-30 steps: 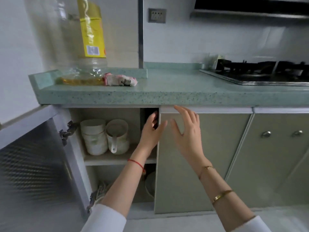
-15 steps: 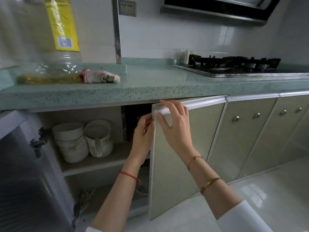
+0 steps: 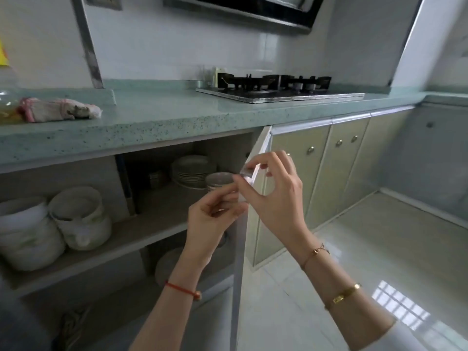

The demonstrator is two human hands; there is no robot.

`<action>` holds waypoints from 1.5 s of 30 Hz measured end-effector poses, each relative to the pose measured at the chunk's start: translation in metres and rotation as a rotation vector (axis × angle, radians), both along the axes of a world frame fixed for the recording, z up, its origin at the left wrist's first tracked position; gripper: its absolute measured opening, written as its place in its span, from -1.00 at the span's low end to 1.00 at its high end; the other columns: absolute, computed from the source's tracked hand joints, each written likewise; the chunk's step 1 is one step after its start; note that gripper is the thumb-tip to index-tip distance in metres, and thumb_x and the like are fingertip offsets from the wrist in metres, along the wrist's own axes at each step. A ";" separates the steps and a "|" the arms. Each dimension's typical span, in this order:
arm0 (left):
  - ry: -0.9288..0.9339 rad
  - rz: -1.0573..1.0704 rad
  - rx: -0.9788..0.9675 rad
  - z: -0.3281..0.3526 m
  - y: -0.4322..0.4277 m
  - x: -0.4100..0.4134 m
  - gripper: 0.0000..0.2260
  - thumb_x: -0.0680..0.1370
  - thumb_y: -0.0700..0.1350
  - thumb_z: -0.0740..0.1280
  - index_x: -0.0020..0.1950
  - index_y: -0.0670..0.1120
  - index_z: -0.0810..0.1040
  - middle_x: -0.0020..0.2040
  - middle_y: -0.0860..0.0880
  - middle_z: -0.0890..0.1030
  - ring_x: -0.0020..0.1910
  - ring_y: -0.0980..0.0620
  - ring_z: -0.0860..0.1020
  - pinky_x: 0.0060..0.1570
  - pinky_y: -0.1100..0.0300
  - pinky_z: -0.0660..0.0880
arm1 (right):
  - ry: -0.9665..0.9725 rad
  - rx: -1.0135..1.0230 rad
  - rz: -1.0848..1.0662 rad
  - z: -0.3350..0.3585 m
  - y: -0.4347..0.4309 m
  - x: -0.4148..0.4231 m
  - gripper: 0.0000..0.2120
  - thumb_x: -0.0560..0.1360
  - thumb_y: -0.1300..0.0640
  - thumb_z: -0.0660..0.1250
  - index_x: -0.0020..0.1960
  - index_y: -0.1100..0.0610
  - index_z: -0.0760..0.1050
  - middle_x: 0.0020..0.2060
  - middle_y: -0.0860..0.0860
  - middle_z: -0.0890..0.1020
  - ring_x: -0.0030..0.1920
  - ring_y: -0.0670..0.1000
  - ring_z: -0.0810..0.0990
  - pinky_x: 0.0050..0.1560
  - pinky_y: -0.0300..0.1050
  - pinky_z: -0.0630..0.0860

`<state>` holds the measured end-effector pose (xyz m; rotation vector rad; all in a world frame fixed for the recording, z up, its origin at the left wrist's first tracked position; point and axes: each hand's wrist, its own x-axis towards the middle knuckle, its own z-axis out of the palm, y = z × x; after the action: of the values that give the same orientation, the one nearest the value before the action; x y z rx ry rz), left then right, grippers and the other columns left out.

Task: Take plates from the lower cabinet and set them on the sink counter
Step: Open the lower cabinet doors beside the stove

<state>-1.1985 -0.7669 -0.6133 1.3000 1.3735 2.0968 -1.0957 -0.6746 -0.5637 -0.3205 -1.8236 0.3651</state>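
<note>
A stack of pale plates (image 3: 193, 171) stands on the upper shelf inside the lower cabinet, with a small stack of bowls (image 3: 219, 180) just in front of it. The cabinet door (image 3: 240, 262) is swung out towards me, edge-on. My right hand (image 3: 276, 191) pinches the door's top corner. My left hand (image 3: 215, 219) grips the door's edge just below it. Another plate or lid (image 3: 167, 264) leans on the lower shelf, partly hidden behind my left forearm.
White pots (image 3: 78, 216) fill the left compartment of the shelf. The green speckled counter (image 3: 162, 115) carries a crumpled glove (image 3: 58, 112) and a gas hob (image 3: 276, 89). Closed cabinet doors (image 3: 336, 168) run on to the right, above a glossy tiled floor (image 3: 379, 249).
The door has swung from barely ajar to wide open, both hands pulling its top edge. The plates and bowls behind it have come into sight. My view has turned right.
</note>
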 end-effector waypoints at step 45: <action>0.093 -0.239 -0.011 -0.020 0.225 0.195 -0.46 0.55 -0.24 0.39 0.51 -0.01 0.37 0.38 0.10 0.53 0.35 0.24 0.48 0.22 0.40 0.44 | 0.117 -0.289 -0.284 0.000 0.193 0.191 -0.84 0.50 0.24 0.40 0.07 0.16 0.66 -0.03 0.03 0.63 -0.15 -0.04 0.63 -0.13 -0.28 0.56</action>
<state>-1.0031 -0.5418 -0.6328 1.4934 1.1958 1.8894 -0.9052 -0.4821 -0.5639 -0.7355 -1.5832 0.4383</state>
